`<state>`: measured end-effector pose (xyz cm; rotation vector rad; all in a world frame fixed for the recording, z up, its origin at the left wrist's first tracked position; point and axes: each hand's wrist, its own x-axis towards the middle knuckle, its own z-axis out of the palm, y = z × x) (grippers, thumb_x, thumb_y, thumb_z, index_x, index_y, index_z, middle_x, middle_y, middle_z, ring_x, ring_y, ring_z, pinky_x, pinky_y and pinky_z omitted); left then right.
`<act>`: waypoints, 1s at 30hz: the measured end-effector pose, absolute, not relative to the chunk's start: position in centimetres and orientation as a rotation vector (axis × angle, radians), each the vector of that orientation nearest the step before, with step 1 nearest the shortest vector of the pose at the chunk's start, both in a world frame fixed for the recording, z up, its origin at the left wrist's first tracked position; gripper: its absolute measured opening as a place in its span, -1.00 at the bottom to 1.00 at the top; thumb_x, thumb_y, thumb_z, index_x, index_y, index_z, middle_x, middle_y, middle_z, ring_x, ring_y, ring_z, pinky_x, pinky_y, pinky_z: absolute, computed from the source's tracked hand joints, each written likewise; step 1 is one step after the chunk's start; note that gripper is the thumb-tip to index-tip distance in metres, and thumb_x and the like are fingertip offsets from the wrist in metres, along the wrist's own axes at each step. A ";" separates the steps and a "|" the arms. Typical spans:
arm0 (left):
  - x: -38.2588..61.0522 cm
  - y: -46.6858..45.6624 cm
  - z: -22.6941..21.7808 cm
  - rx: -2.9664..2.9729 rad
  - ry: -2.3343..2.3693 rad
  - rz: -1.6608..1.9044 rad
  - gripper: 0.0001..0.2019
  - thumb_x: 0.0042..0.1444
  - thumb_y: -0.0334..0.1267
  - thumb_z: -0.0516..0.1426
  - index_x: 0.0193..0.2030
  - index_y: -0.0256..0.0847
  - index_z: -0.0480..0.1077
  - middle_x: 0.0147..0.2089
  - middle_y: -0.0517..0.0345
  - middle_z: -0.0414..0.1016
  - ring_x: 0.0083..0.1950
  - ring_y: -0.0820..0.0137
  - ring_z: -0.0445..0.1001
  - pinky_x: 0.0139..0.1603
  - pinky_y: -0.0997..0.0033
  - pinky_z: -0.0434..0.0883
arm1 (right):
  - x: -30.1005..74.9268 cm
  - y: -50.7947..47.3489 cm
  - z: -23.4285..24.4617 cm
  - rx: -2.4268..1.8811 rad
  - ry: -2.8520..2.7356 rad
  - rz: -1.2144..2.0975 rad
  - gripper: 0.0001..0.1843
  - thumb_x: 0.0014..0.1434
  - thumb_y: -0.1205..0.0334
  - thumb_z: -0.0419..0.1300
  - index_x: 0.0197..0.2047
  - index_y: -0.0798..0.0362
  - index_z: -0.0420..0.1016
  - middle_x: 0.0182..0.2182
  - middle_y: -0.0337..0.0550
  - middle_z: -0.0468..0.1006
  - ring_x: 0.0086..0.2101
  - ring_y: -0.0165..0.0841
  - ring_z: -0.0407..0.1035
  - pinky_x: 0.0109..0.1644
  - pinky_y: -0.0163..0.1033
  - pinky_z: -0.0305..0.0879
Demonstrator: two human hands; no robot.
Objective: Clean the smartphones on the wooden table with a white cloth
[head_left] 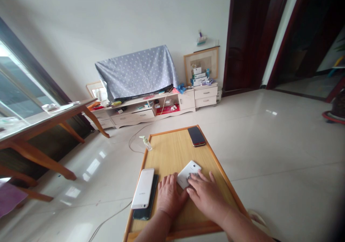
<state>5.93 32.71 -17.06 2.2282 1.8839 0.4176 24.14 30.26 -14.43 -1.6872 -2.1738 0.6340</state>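
A white smartphone [185, 173] lies back side up and at a slant on the small wooden table, its camera at the upper right. My left hand [169, 195] rests palm down at the phone's lower left, fingers side by side and nearly flat, thumb by the bottom corner. Over the phone's right part, my right hand [205, 191] has its fingers apart, the tips touching the back cover. A dark patch under those fingertips is partly covered. Left of my hands, another white phone [143, 188] lies on top of a dark phone [153, 195], which sticks out beneath it.
On the wooden table [167, 141], a dark-screened phone [196, 136] lies at the far right corner, apparently atop another. A pump bottle [146, 143] stands at the far left edge. Beyond are a low cabinet [185, 102], a cloth-covered shape [137, 73] and a side table [72, 109]. Cables cross the floor.
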 end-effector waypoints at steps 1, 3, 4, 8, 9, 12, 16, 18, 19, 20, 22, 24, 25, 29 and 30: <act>6.0 32.7 -17.0 2.230 1.880 0.419 -0.44 0.12 0.10 0.15 0.21 -0.08 0.30 0.16 0.01 0.46 0.21 0.10 0.32 0.22 0.12 0.16 | 24.2 30.4 -14.5 -1.718 -2.163 0.617 -0.55 0.39 0.04 -0.01 0.23 -0.10 0.46 0.34 -0.08 0.33 0.39 0.05 -0.02 0.40 0.39 -0.39; 6.0 32.7 -16.9 2.234 1.881 0.409 -0.44 0.14 0.11 0.13 0.21 -0.08 0.30 0.16 0.00 0.45 0.21 0.11 0.32 0.22 0.12 0.17 | 24.1 30.4 -14.7 -1.733 -2.158 0.602 -0.52 0.38 0.03 -0.01 0.27 -0.08 0.43 0.35 -0.06 0.31 0.39 0.05 -0.02 0.41 0.37 -0.39; 5.9 32.7 -16.9 2.235 1.884 0.398 -0.45 0.14 0.10 0.13 0.21 -0.09 0.31 0.16 0.00 0.45 0.21 0.11 0.32 0.21 0.13 0.17 | 23.9 30.3 -14.8 -1.714 -2.165 0.608 -0.52 0.38 0.03 -0.01 0.27 -0.08 0.43 0.35 -0.06 0.30 0.39 0.04 -0.01 0.42 0.35 -0.39; 5.9 32.9 -17.2 2.247 1.890 0.374 -0.48 0.13 -0.03 0.15 0.22 -0.09 0.31 0.16 0.01 0.46 0.21 0.14 0.32 0.20 0.18 0.18 | 23.0 29.4 -15.1 -1.592 -2.185 0.645 -0.56 0.40 0.04 -0.01 0.22 -0.10 0.46 0.33 -0.10 0.35 0.38 -0.01 0.03 0.44 0.28 -0.39; 5.9 32.9 -17.3 2.249 1.891 0.374 -0.48 0.12 -0.05 0.16 0.22 -0.09 0.31 0.16 0.02 0.46 0.20 0.14 0.32 0.19 0.18 0.18 | 23.0 29.3 -15.0 -1.579 -2.188 0.646 -0.57 0.40 0.04 -0.01 0.21 -0.11 0.47 0.32 -0.11 0.37 0.37 -0.01 0.04 0.44 0.29 -0.40; 5.9 32.8 -17.2 2.245 1.887 0.382 -0.46 0.11 0.02 0.16 0.21 -0.09 0.30 0.16 0.00 0.45 0.20 0.12 0.32 0.20 0.17 0.18 | 23.6 29.9 -15.0 -1.620 -2.179 0.621 -0.58 0.40 0.03 -0.02 0.19 -0.13 0.49 0.31 -0.14 0.37 0.38 0.02 0.02 0.42 0.35 -0.42; 6.0 32.6 -16.9 2.238 1.882 0.421 -0.44 0.14 0.11 0.13 0.21 -0.10 0.31 0.15 -0.01 0.46 0.21 0.10 0.32 0.21 0.14 0.16 | 24.4 30.7 -15.3 -1.731 -2.147 0.571 -0.51 0.39 0.02 -0.01 0.29 -0.08 0.41 0.37 -0.08 0.28 0.39 0.06 -0.03 0.41 0.37 -0.37; 6.0 32.7 -16.9 2.234 1.881 0.416 -0.44 0.13 0.10 0.13 0.21 -0.10 0.31 0.15 -0.02 0.45 0.21 0.09 0.32 0.21 0.13 0.17 | 24.1 30.6 -15.5 -1.728 -2.156 0.572 -0.49 0.39 0.02 -0.01 0.31 -0.06 0.38 0.38 -0.06 0.25 0.39 0.05 -0.03 0.42 0.35 -0.36; 6.0 32.7 -16.9 2.232 1.880 0.407 -0.44 0.13 0.09 0.14 0.21 -0.10 0.31 0.16 -0.02 0.45 0.21 0.09 0.32 0.21 0.14 0.17 | 23.9 30.5 -15.6 -1.712 -2.165 0.579 -0.49 0.39 0.03 -0.02 0.32 -0.06 0.38 0.38 -0.07 0.25 0.39 0.04 -0.03 0.43 0.33 -0.36; 6.0 32.7 -16.9 2.231 1.879 0.397 -0.45 0.12 0.08 0.14 0.21 -0.10 0.31 0.16 -0.01 0.45 0.20 0.10 0.32 0.21 0.14 0.17 | 23.6 30.3 -15.6 -1.691 -2.175 0.589 -0.50 0.40 0.04 -0.04 0.31 -0.07 0.38 0.38 -0.08 0.25 0.39 0.03 -0.03 0.43 0.32 -0.36; 5.9 32.8 -17.1 2.231 1.883 0.389 -0.48 0.13 0.04 0.14 0.20 -0.09 0.31 0.16 -0.01 0.45 0.21 0.11 0.33 0.21 0.16 0.18 | 23.2 29.9 -15.6 -1.650 -2.187 0.606 -0.52 0.41 0.05 -0.06 0.29 -0.10 0.40 0.37 -0.11 0.28 0.39 0.01 -0.02 0.44 0.30 -0.35; 5.9 32.9 -17.3 2.237 1.887 0.391 -0.49 0.13 0.01 0.14 0.20 -0.09 0.31 0.16 0.00 0.46 0.21 0.12 0.33 0.21 0.17 0.18 | 23.2 29.8 -15.6 -1.626 -2.190 0.616 -0.54 0.41 0.04 -0.05 0.28 -0.14 0.42 0.36 -0.13 0.30 0.39 0.01 -0.01 0.44 0.31 -0.36; 5.9 32.9 -17.3 2.240 1.889 0.392 -0.49 0.13 0.00 0.15 0.20 -0.09 0.31 0.16 0.00 0.46 0.21 0.12 0.33 0.21 0.17 0.18 | 23.2 29.8 -15.5 -1.625 -2.190 0.617 -0.54 0.40 0.02 -0.03 0.27 -0.16 0.42 0.36 -0.14 0.30 0.39 0.01 -0.01 0.43 0.32 -0.38; 6.0 32.7 -17.1 2.248 1.881 0.400 -0.45 0.13 0.08 0.14 0.21 -0.10 0.30 0.15 0.00 0.45 0.20 0.11 0.33 0.20 0.15 0.18 | 24.1 30.8 -15.5 -1.690 -2.173 0.573 -0.52 0.38 -0.01 0.02 0.29 -0.15 0.40 0.37 -0.10 0.29 0.39 0.03 -0.02 0.41 0.39 -0.41; 6.1 32.7 -17.0 2.250 1.880 0.404 -0.45 0.15 0.11 0.13 0.21 -0.10 0.30 0.15 0.00 0.46 0.20 0.11 0.32 0.20 0.15 0.19 | 24.3 31.1 -15.6 -1.711 -2.163 0.554 -0.51 0.38 0.01 0.01 0.30 -0.13 0.39 0.37 -0.08 0.28 0.39 0.03 -0.02 0.41 0.40 -0.40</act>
